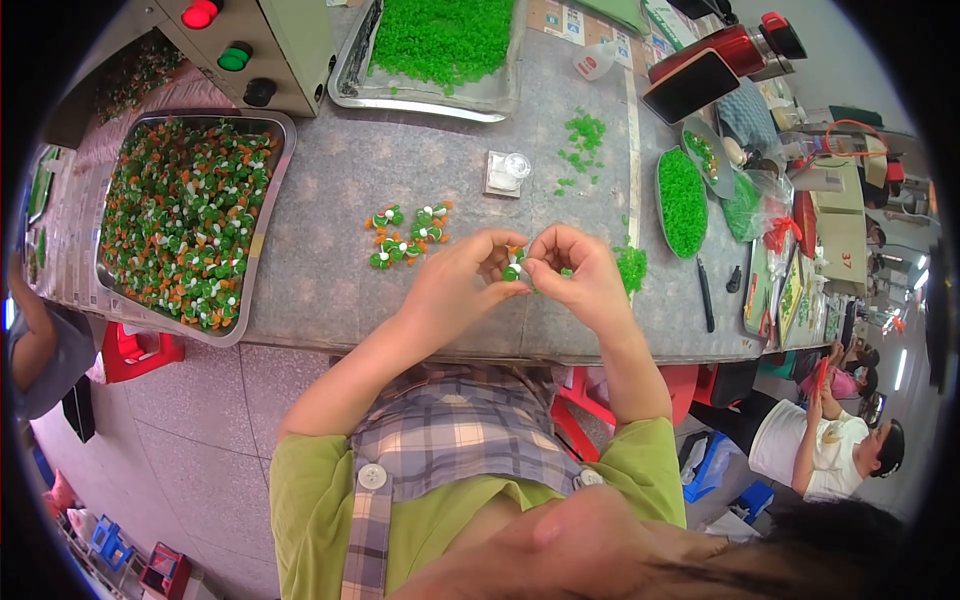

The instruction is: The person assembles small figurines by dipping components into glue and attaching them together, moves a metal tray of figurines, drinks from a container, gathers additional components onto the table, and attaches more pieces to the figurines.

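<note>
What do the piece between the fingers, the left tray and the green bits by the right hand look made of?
Small piece: likely smooth plastic, maybe rubber; solid green and white colour, slight sheen.
Left tray: probably stainless steel; shiny grey rim.
Green bits: perhaps translucent plastic, maybe rubber; vivid, light-catching colour, too small to be sure.
</note>
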